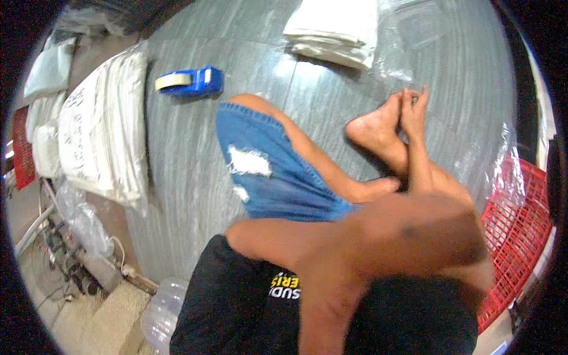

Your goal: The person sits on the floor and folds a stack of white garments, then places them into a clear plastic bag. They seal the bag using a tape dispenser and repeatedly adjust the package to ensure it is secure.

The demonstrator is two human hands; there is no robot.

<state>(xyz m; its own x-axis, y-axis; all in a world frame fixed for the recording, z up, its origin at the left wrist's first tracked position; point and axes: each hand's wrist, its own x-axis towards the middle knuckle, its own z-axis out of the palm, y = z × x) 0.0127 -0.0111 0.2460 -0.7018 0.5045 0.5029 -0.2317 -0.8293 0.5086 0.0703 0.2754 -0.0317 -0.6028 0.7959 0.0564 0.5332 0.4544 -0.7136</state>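
Grey, streaked flooring (254,65) spreads beneath the seated person, and on it we see one hand (417,115) beside the toes of a bare foot (378,127). Its fingertips look slightly apart, though we cannot tell whether they press on the toes or merely lie against them, nor which of the two hands this is. The other hand we cannot make out: a blurred stretch of arm (414,231) (very close to the lens) crosses the lap and hides much behind it, so its state stays unknown to us.

Nearest ahead of the visible hand, we find a white stack (331,29) of folded pieces at the top of the view, well apart from the fingers, with clear plastic film (423,26) just to its right. Off to the left, near the knee, we notice a blue tape dispenser (204,83) carrying a pale roll, and beyond it a broader pile of white packs (106,124) with dark markings. To our right leans a red lattice basket (515,228). We also see torn denim shorts (278,177) and a black shirt (219,296).
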